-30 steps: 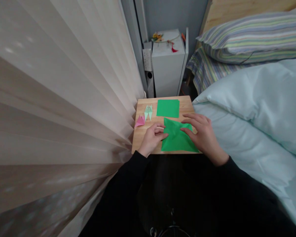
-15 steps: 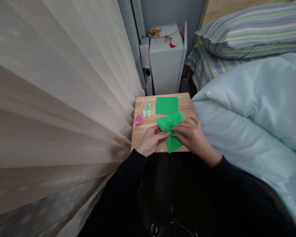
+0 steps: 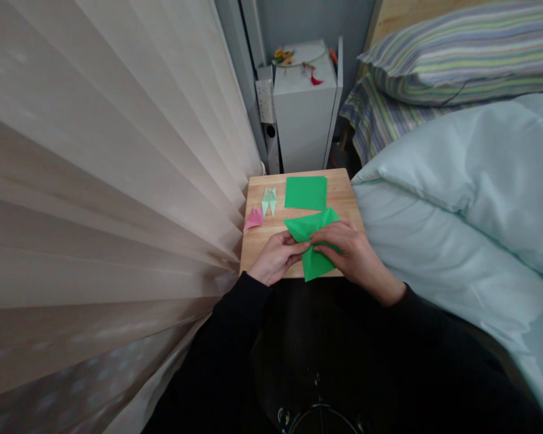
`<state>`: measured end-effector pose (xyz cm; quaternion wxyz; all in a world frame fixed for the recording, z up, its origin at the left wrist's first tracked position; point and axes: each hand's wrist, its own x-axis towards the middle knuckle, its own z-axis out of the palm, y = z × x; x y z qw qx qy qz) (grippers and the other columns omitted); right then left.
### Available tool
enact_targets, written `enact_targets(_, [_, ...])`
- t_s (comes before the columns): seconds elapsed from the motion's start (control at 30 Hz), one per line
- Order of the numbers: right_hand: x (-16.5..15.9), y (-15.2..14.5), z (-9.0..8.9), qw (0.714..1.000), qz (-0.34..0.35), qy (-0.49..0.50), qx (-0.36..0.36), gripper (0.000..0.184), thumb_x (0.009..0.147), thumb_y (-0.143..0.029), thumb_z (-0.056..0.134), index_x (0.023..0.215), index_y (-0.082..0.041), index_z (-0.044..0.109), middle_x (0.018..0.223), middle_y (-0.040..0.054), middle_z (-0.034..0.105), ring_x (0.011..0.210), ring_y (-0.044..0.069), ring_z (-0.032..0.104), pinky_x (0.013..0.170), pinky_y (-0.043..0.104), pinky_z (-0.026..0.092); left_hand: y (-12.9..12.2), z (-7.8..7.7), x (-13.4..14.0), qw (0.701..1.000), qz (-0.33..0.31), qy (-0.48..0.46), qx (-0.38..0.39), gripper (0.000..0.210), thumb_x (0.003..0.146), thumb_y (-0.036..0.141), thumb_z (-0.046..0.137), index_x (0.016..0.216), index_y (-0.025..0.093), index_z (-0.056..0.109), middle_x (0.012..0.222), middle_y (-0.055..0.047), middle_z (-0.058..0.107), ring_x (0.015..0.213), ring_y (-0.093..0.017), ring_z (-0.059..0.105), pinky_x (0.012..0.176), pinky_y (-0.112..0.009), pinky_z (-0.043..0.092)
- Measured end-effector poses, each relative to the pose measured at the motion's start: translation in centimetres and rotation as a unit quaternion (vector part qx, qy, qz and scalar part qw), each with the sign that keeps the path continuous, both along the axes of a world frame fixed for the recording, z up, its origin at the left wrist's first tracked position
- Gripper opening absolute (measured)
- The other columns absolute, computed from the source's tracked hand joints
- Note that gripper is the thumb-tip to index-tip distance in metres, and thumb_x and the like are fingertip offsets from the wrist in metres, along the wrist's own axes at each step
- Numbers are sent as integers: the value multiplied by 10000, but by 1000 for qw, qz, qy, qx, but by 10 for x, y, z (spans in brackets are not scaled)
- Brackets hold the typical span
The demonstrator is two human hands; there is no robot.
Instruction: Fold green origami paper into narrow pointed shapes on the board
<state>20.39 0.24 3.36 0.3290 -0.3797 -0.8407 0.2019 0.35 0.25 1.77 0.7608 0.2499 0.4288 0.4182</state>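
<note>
A creased sheet of green origami paper (image 3: 317, 265) is held between my two hands over the front of a small wooden table (image 3: 253, 250). My left hand (image 3: 278, 256) pinches its left side, thumb on top and fingers partly hidden underneath. Across the paper's right side, my right hand (image 3: 350, 250) presses with its fingertips close together near the middle. The paper's corners stick out at the back and front, uneven and slightly raised. Just behind it lies a stack of flat green paper (image 3: 305, 193).
Folded light green paper (image 3: 269, 202) and a folded pink paper piece (image 3: 254, 218) sit at the table's left. A pleated curtain (image 3: 172, 181) hangs along the left. On the right is a bed with a pale blue quilt (image 3: 457, 181). A white cabinet (image 3: 305, 120) stands behind.
My right hand's fingers have drawn inward and curled more over the middle of the green paper. The paper has shifted slightly toward me, away from the stack. My left hand keeps its pinch.
</note>
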Motion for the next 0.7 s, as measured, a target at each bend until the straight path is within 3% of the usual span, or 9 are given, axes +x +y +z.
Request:
enact_targets(0.23, [3, 2, -8, 999, 31, 17, 24, 182, 987, -155, 619, 1080, -190, 772, 1167, 107, 788, 1062, 265, 740, 941, 437, 569, 2, 6, -6, 999, -26, 6, -18, 254, 752, 8, 783, 979, 119, 763, 937, -53, 785, 786, -110, 726, 810, -240, 591])
enact_targets(0.47, [3, 0, -9, 998, 31, 32, 50, 173, 1000, -167, 608, 1022, -207, 775, 1068, 89, 807, 986, 245, 759, 897, 412, 572, 3, 2, -7, 999, -36, 38, -4, 223, 699, 118, 867, 882, 117, 738, 805, -20, 718, 699, -83, 662, 685, -191, 524])
enact_targets(0.6, [1, 0, -4, 998, 10, 54, 27, 154, 990, -175, 622, 970, -189, 775, 981, 81, 817, 926, 234, 768, 872, 378, 572, 4, -1, -8, 988, -2, 129, 91, 258, 762, 314, 856, 907, 151, 719, 820, -24, 696, 713, -108, 636, 619, -196, 481])
enact_targets(0.7, [2, 1, 1, 999, -12, 43, -17, 141, 955, -149, 640, 910, -183, 769, 928, 71, 815, 855, 220, 768, 802, 331, 560, 3, 8, -11, 933, 89, 240, 252, 311, 918, 439, 697, 1127, 209, 707, 1133, -80, 714, 949, -170, 661, 726, -255, 540])
